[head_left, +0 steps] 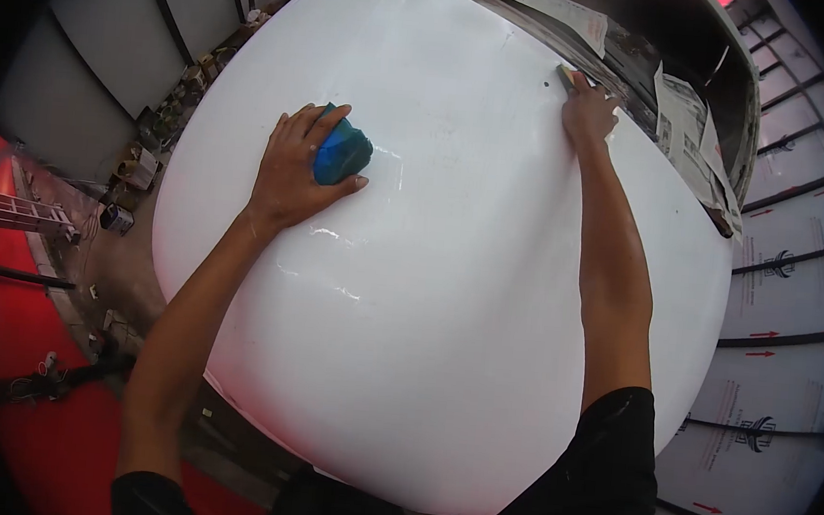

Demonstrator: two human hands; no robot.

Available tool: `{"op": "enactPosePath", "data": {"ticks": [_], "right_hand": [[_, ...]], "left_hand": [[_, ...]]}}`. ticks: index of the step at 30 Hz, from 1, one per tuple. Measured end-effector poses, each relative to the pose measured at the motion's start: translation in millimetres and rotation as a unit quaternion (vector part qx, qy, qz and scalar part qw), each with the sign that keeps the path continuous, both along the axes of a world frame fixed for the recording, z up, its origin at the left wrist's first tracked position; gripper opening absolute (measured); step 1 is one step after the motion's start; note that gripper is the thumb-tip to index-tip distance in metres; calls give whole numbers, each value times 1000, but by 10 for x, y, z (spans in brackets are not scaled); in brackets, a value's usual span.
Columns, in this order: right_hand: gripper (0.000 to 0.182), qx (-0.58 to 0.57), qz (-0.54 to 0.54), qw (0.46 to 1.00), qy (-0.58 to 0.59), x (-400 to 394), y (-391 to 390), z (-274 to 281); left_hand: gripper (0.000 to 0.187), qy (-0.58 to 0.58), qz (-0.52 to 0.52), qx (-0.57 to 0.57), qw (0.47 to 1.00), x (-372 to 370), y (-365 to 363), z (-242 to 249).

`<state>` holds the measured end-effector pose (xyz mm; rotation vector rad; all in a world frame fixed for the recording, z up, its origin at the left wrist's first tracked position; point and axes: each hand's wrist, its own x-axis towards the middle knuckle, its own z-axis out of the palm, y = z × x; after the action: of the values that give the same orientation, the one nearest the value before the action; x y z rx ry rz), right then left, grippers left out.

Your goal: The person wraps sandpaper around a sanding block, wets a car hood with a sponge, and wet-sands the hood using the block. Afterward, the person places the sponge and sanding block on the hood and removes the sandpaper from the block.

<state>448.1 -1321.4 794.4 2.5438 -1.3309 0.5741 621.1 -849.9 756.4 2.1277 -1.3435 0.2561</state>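
A large white car hood (429,288) spreads out beneath both arms, its surface glossy with bright wet-looking streaks. On its left half, my left hand (296,161) is closed around a crumpled blue-green cloth (344,155), which rests against the paint. My right hand (590,115) reaches to the hood's far right edge, close to the windshield. Its fingers are closed on a small flat pad (566,76), pale with a yellowish side, that touches the hood. Most of this pad is hidden by the fingers.
Newspaper sheets (688,129) cover parts of the windshield area. Printed panels (760,382) on dark bars line the right side. At left are a ladder (19,212), a paint bucket (117,219), and boxes (137,166) along a grey wall.
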Motion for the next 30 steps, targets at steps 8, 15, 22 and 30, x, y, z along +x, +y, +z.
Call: {"op": "enactPosePath", "data": {"ticks": [8,15,22,30], "right_hand": [[57,-15,183,977,-111,-1369,2001,-389],[60,32,198,979,-35,-3556,4831,-722],[77,51,349,935,27,-3032,3421,-205],[50,37,291,954,-68,-1285,1321,51]], "left_hand": [[95,-5,16,3,1000,-10,-1,5],[97,20,18,12,1000,-43,24,44],[100,14,29,27,999,-80,25,74],[99,-17,7,11,1000,13,-18,-27]]}}
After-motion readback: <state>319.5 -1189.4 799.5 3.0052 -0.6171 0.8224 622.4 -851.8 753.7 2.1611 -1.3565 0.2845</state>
